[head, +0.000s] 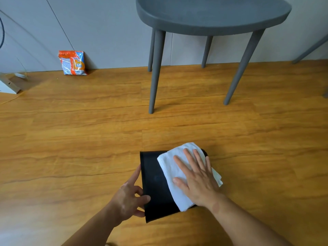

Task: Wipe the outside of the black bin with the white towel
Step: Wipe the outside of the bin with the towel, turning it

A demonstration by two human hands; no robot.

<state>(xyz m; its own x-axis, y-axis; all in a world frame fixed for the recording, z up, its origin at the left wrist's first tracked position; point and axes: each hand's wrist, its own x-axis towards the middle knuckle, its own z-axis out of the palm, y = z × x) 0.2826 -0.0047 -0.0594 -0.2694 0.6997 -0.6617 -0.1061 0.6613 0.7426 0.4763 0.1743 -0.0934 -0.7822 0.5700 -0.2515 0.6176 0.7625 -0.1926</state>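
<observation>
Right hand point(198, 181), fingers flat, presses folded white towel point(170, 167) onto smooth black plastic bin point(154, 183); left hand point(129, 201) grips its edge.

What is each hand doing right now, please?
Left hand: closed, gripping the bin by its edge.
Right hand: open, pressing the towel onto the bin.

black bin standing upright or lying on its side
On its side: the black bin lies along the floor, one wall facing up under the white towel.

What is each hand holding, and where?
Left hand grips the black bin by its left edge; right hand presses flat on the white towel, gripping nothing.
</observation>
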